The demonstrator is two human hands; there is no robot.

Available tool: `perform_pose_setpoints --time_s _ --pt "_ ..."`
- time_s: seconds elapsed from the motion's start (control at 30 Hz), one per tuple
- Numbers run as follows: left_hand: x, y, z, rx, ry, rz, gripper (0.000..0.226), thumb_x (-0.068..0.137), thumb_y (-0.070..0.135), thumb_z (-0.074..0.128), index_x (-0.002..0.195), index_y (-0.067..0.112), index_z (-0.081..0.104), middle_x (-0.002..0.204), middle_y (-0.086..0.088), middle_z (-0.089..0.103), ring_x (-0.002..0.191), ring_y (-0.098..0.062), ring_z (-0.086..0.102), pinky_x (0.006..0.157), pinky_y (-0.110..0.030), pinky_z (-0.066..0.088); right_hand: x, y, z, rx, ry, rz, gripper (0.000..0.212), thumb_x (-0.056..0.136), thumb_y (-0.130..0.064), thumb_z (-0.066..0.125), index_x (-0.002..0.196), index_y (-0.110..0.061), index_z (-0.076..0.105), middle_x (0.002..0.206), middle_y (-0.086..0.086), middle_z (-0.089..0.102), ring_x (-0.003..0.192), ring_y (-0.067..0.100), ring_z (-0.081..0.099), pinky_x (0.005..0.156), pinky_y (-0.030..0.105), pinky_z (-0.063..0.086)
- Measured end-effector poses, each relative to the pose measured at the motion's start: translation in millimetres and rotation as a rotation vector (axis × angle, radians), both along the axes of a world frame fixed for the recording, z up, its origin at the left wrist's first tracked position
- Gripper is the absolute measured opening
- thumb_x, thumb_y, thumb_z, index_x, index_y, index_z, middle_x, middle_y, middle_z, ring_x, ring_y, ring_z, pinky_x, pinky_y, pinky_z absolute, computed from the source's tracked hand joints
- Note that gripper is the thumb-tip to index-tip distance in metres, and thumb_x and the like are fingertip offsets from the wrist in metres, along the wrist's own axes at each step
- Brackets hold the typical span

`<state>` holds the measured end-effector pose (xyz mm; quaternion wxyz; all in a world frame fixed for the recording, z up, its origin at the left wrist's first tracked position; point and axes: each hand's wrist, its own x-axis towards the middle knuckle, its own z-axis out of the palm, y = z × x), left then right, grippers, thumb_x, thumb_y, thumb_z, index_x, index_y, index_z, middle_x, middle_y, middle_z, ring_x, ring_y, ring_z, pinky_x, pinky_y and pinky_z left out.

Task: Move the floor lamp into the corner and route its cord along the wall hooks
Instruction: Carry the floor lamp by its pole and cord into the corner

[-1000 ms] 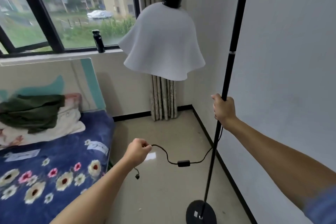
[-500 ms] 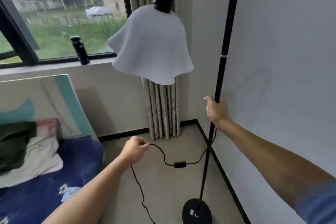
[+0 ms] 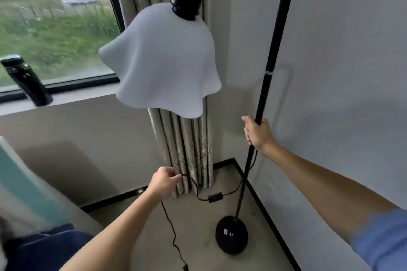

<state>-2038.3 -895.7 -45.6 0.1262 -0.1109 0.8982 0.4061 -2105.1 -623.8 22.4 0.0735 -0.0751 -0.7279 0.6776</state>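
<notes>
The floor lamp's thin black pole (image 3: 273, 55) rises close to the right wall, and my right hand (image 3: 257, 133) is wrapped around it at mid height. Its round black base (image 3: 231, 235) sits on the floor near the corner. The white wavy shade (image 3: 163, 61) hangs from the curved neck, in front of the curtain. My left hand (image 3: 164, 182) pinches the black cord (image 3: 193, 189). From there the cord runs to an inline switch (image 3: 215, 197) and on to the pole. Its other part trails down over the floor to the plug end (image 3: 185, 267). No wall hooks are visible.
A beige curtain (image 3: 189, 154) hangs in the corner behind the shade. A black bottle (image 3: 26, 81) stands on the window sill at left. A bed with blue bedding (image 3: 50, 246) fills the lower left. Black skirting (image 3: 271, 215) runs along the right wall.
The view has swung right and closer to the corner. The lamp now stands nearer the corner, and both hands keep their grips on pole and cord.
</notes>
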Motion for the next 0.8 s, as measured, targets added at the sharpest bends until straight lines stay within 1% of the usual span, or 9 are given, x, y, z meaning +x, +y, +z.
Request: perform_pose_setpoints --time_s 0.07,0.13,0.3,0.4,0.47,0.57,0.63,0.73,0.8 --pt "-37 5 -3 -0.002 -0.018 -0.020 0.016 0.083 0.020 0.060 0.071 0.011 0.064 0.061 -0.005 0.057 0.049 -0.017 0.047 0.056 -0.028 0.044 -38 4 -5 -0.007 -0.003 -0.016 0.051 0.093 -0.015 0.052 0.051 -0.019 0.024 0.037 -0.004 0.023 0.035 0.015 0.017 0.045 0.029 0.014" --pt "-72 8 -8 0.001 -0.042 -0.022 0.019 0.083 0.020 0.060 0.065 0.016 0.060 0.057 -0.002 0.055 0.051 -0.017 0.047 0.060 -0.029 0.044 -79 8 -12 -0.002 -0.001 -0.017 0.052 0.093 -0.016 0.052 0.049 -0.019 0.025 0.037 -0.004 0.024 0.034 0.015 0.019 0.045 0.029 0.016" --pt "-154 21 -22 -0.029 -0.060 0.040 0.024 0.081 0.019 0.061 0.057 0.020 0.059 0.051 0.001 0.055 0.047 -0.015 0.051 0.050 -0.025 0.043 -182 17 -38 0.012 -0.028 0.023 0.047 0.089 -0.021 0.050 0.048 -0.026 0.027 0.040 -0.009 0.026 0.036 0.011 0.021 0.047 0.030 0.019" --pt "-194 34 -29 -0.034 -0.091 0.085 0.029 0.081 0.016 0.062 0.053 0.022 0.058 0.057 -0.007 0.061 0.056 -0.021 0.058 0.059 -0.031 0.050 -243 21 -45 -0.001 -0.041 0.084 0.041 0.078 -0.031 0.052 0.047 -0.028 0.026 0.045 -0.003 0.025 0.039 0.014 0.020 0.047 0.031 0.015" --pt "-219 43 -31 -0.055 -0.110 0.102 0.027 0.081 0.016 0.062 0.055 0.022 0.059 0.058 -0.008 0.060 0.058 -0.022 0.057 0.062 -0.035 0.052 -278 22 -44 -0.016 -0.056 0.136 0.038 0.074 -0.038 0.053 0.048 -0.031 0.026 0.047 -0.004 0.024 0.041 0.015 0.018 0.046 0.031 0.013" --pt "-254 58 -29 -0.059 -0.101 0.111 0.029 0.081 0.015 0.062 0.054 0.025 0.059 0.052 0.000 0.054 0.053 -0.018 0.052 0.058 -0.030 0.047 -321 23 -41 -0.038 -0.064 0.203 0.041 0.074 -0.041 0.055 0.048 -0.030 0.025 0.044 -0.008 0.024 0.039 0.014 0.018 0.045 0.028 0.013" --pt "-276 66 -28 -0.086 -0.095 0.097 0.028 0.080 0.017 0.061 0.055 0.027 0.058 0.051 0.005 0.055 0.049 -0.012 0.051 0.051 -0.025 0.042 -342 24 -40 -0.039 -0.055 0.237 0.045 0.077 -0.039 0.055 0.044 -0.030 0.026 0.041 -0.010 0.027 0.036 0.012 0.021 0.043 0.025 0.015" --pt "-305 72 -28 -0.075 -0.103 0.100 0.023 0.081 0.019 0.061 0.059 0.024 0.060 0.049 0.006 0.054 0.044 -0.009 0.049 0.046 -0.021 0.040 -368 26 -36 -0.052 -0.058 0.247 0.049 0.079 -0.036 0.057 0.039 -0.033 0.030 0.040 -0.011 0.032 0.035 0.009 0.026 0.039 0.021 0.021" --pt "-320 76 -32 -0.064 -0.095 0.087 0.026 0.082 0.016 0.061 0.057 0.023 0.058 0.047 0.006 0.051 0.041 -0.009 0.046 0.045 -0.022 0.038 -380 28 -37 -0.077 -0.069 0.252 0.049 0.083 -0.033 0.058 0.042 -0.030 0.032 0.040 -0.011 0.034 0.036 0.009 0.027 0.038 0.021 0.021"
